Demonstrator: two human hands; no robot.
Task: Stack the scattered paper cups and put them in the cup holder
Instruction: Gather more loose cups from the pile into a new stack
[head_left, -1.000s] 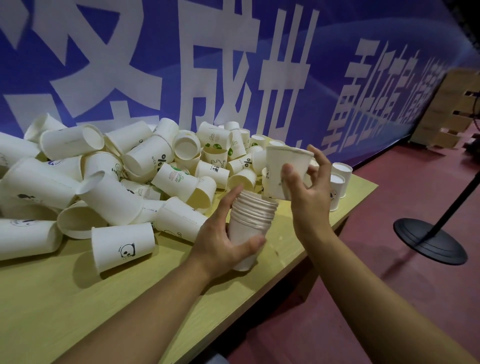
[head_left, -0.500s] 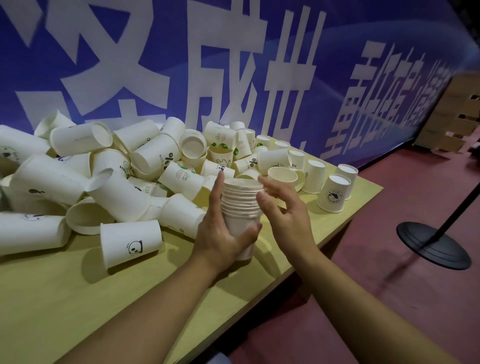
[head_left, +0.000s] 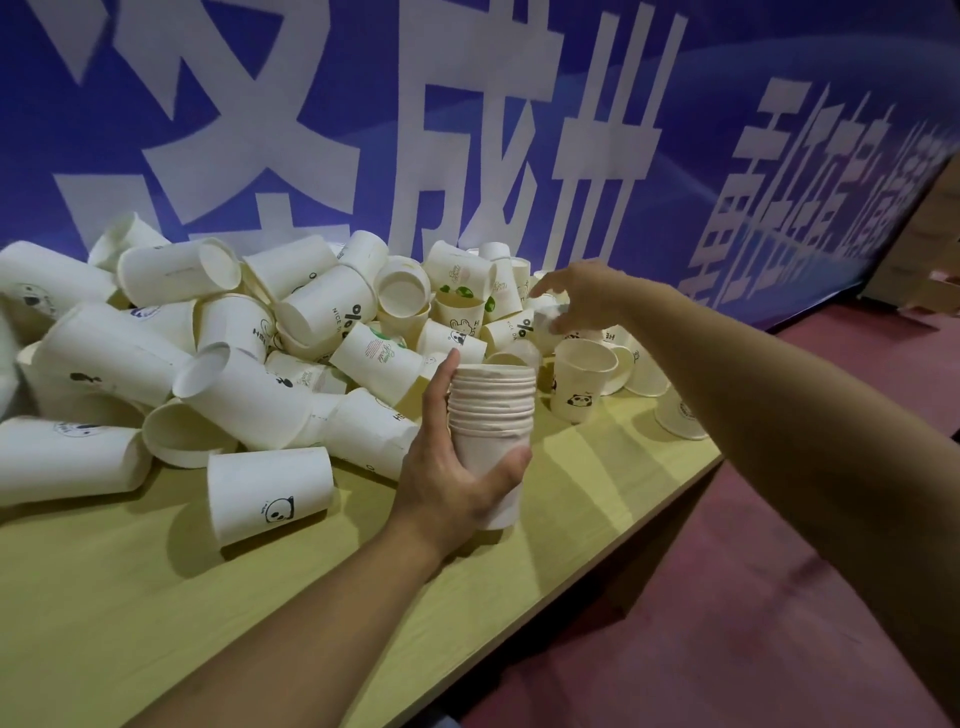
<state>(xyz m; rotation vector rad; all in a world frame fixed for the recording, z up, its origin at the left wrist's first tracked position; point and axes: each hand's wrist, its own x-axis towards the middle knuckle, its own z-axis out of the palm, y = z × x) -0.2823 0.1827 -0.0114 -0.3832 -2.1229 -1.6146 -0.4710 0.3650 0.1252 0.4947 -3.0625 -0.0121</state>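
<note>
Curled round the lower body of a nested stack of white paper cups (head_left: 492, 421), the left hand (head_left: 447, 467) grips it upright just above the yellow-green wooden table (head_left: 156, 597), near the table's right front edge, thumb along one side and fingers wrapped across the other. The right hand (head_left: 582, 296) reaches over the back of the loose heap of white printed paper cups (head_left: 260, 353); its fingers are bent toward a blurred small cup (head_left: 548, 317), but whether they have closed on it I cannot tell. No cup holder is in view. The reaching forearm passes close over a standing panda-print paper cup (head_left: 582, 379) and other upright cups near the right edge, so a low sweep could knock them to the red floor (head_left: 779, 597). Squeezing the thin stack may dent its rims and jam later cups, and pulling one cup out could set the heap rolling toward the edge.
</note>
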